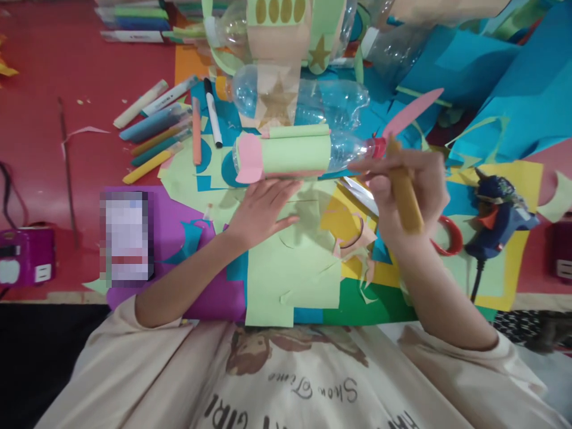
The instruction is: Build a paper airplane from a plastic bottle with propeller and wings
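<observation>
A plastic bottle wrapped in light green paper [295, 156] lies on its side in front of me. It has a pink paper piece [250, 158] at its base end and a red cap [378, 147]. My left hand [267, 210] is open, fingers stretched out, with the fingertips at the bottle's near edge. My right hand [409, 187] is closed around a mustard-yellow marker [407, 196], close to the red cap. A pink pointed paper strip [415, 113] sticks out behind the cap. Light green paper sheets [290, 280] lie under and below my left hand.
Behind lies a clear bottle with an orange cap [330, 95]. Several markers [154, 128] are at the left, above a blurred phone [128, 235]. Scissors with a red handle [449, 236] and a blue glue gun [498, 217] lie at the right among paper scraps.
</observation>
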`<state>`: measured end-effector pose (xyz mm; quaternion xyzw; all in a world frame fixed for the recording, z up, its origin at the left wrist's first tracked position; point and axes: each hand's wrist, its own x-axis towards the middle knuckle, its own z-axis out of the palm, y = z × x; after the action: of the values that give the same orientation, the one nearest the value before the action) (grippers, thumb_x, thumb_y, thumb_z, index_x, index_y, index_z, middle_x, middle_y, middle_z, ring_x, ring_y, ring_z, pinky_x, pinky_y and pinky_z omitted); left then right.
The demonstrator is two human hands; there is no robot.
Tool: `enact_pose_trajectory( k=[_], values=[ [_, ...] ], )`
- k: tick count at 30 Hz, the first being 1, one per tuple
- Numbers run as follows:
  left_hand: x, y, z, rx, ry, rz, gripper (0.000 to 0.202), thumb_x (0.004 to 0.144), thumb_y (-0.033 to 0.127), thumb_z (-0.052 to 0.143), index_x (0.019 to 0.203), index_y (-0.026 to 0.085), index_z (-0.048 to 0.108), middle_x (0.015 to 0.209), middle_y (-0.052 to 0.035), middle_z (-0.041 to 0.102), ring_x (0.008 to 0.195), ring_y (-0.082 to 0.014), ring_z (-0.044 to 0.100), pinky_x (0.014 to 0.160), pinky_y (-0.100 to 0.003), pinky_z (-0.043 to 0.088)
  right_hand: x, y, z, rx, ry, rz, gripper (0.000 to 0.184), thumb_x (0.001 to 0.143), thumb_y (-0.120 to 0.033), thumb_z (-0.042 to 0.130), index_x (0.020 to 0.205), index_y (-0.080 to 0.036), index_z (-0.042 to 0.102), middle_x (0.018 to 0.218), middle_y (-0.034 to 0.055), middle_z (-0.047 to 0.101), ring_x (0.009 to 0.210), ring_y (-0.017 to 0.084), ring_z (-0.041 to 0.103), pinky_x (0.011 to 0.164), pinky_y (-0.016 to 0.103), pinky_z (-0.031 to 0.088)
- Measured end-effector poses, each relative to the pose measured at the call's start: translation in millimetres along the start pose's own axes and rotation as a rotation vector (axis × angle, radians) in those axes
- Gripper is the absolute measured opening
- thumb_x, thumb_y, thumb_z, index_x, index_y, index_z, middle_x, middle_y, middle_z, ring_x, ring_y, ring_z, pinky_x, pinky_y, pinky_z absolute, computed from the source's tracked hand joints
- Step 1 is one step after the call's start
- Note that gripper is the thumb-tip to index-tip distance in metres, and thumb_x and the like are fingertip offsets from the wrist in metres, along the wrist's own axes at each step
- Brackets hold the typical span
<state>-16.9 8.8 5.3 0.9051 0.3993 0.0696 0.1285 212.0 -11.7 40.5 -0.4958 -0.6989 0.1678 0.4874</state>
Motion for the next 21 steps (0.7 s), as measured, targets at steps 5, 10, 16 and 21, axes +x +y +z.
enact_pose_trajectory(
  k=[5,10,16,21],
  values=[
    [3.7,-3.8,0.1,-0.15,-0.073,-0.023,0.059,0.091,0.039,0.056,0.142,0.015,0.039,0.139,-0.0131,0.054,0.129,-0.0264,0.049,0.106,-0.04,0.04,-18.9,-9.0,13.6,0.116,-0.327,0.082,0.012,0.092,-0.03,0.051,0.093,-0.024,0.062,0.088,0.0031,0.075,0.076,0.017,0.071,0.066,0.031,0.057],
    [2.6,-6.5,0.9,-0.22,-0.069,-0.029,0.063,0.089,0.047,0.056,0.143,0.02,0.037,0.14,-0.0116,0.053,0.128,-0.0279,0.049,0.101,-0.04,0.045,-29.4,-7.0,24.3,0.434,-0.298,0.365,0.032,0.09,-0.047,0.051,0.109,-0.024,0.061,0.095,0.004,0.071,0.086,0.018,0.068,0.073,0.034,0.057],
    [3.3,-3.9,-3.7,-0.219,-0.119,-0.064,0.063,0.089,0.04,0.059,0.143,0.016,0.038,0.137,-0.0127,0.055,0.125,-0.0285,0.051,0.097,-0.04,0.046,-40.6,-3.2,23.4,0.455,-0.035,0.613,0.016,0.083,-0.037,0.062,0.086,-0.022,0.064,0.062,-0.003,0.062,0.05,0.012,0.056,0.048,0.026,0.048],
    [2.7,-4.3,-2.2,-0.215,-0.063,-0.034,0.059,0.089,0.039,0.058,0.141,0.017,0.041,0.136,-0.0121,0.056,0.126,-0.0274,0.051,0.098,-0.039,0.046,-42.0,0.6,19.9,0.306,-0.052,0.651,0.005,0.075,-0.024,0.067,0.076,-0.019,0.063,0.06,-0.0029,0.062,0.05,0.01,0.057,0.047,0.024,0.045]
  ],
)
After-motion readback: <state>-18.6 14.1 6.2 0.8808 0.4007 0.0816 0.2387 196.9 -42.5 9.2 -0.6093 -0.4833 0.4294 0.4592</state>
